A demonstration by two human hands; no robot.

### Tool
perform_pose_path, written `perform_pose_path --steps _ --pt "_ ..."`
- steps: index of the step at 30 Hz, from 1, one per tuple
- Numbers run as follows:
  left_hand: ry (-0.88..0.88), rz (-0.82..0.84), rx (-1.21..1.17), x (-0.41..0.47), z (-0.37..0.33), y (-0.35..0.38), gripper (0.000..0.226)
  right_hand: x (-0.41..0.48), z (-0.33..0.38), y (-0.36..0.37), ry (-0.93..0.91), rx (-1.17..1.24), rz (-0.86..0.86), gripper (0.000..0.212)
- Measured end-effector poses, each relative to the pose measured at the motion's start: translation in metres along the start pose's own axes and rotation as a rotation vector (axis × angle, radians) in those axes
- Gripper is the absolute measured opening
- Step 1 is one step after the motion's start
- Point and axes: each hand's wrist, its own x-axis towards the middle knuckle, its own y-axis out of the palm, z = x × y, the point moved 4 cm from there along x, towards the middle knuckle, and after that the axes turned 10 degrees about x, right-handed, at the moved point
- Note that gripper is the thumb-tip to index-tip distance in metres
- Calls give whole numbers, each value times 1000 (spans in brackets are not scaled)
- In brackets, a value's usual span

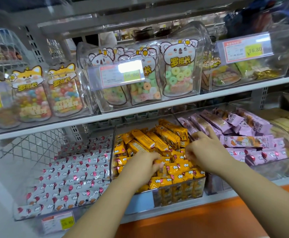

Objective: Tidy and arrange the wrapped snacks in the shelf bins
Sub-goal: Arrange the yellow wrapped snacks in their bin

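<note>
At lower centre, the left hand (144,164) curled on yellow snacks (159,140) in the middle bin (112,148); the right hand (207,150) was just beside it, index finger out, its grasp unclear.

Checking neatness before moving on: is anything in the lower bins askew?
Yes: yellow snack bars at the back of the middle bin lie heaped at angles; pink snack bars are jumbled; white snack bars lie in even rows.

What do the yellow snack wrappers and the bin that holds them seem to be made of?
Yellow snack wrappers: probably thin plastic film, glossy; they crinkle and catch the light. Bin: clear rigid plastic, perhaps acrylic; the snacks show through its smooth walls.
</note>
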Motion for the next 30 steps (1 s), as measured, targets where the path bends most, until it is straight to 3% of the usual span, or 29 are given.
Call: perform_pose_path --steps 6,12,16,22,26,30 --pt "13 44 341 1 -13 15 33 -10 -4 -1 -20 30 -42 17" --pt "-55 27 50 3 1 8 32 -9 0 3 -27 54 3 22" --pt "65 -6 -152 -6 -12 8 38 -9 7 2 -39 53 6 27" --pt "179 86 135 -16 -21 30 43 -22 24 12 -166 -145 97 39" --pt "206 56 149 -21 -14 32 42 -32 24 11 -129 -16 184 45" --pt "175 40 169 -19 -12 37 42 -32 31 14 -112 -4 225 28"
